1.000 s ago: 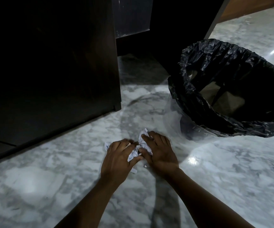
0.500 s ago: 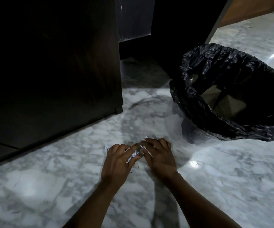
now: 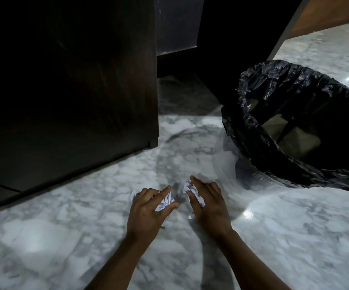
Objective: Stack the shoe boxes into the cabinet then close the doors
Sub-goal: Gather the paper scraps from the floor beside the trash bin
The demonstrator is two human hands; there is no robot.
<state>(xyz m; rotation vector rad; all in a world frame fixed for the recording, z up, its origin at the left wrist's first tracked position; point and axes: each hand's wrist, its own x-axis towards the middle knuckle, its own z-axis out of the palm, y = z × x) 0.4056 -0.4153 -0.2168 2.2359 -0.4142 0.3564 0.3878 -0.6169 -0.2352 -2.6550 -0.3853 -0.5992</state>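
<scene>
Low on the marble floor, my left hand (image 3: 148,208) grips a wad of crumpled white paper (image 3: 165,203). A short gap to its right, my right hand (image 3: 208,203) closes over a second crumpled white paper (image 3: 192,193), with a scrap showing under its palm. A dark wooden cabinet (image 3: 68,91) fills the upper left, its panel shut and its corner just beyond my hands. No shoe boxes are in view.
A bin lined with a black plastic bag (image 3: 253,130) stands at the right, tilted toward me, with brown cardboard pieces (image 3: 295,135) inside. A dark gap (image 3: 182,95) runs between the cabinet and another dark panel. A brown wooden edge (image 3: 324,15) sits top right.
My hands were pressed together over one clump of paper. They have drawn apart, each now holding its own wad. The view has shifted slightly.
</scene>
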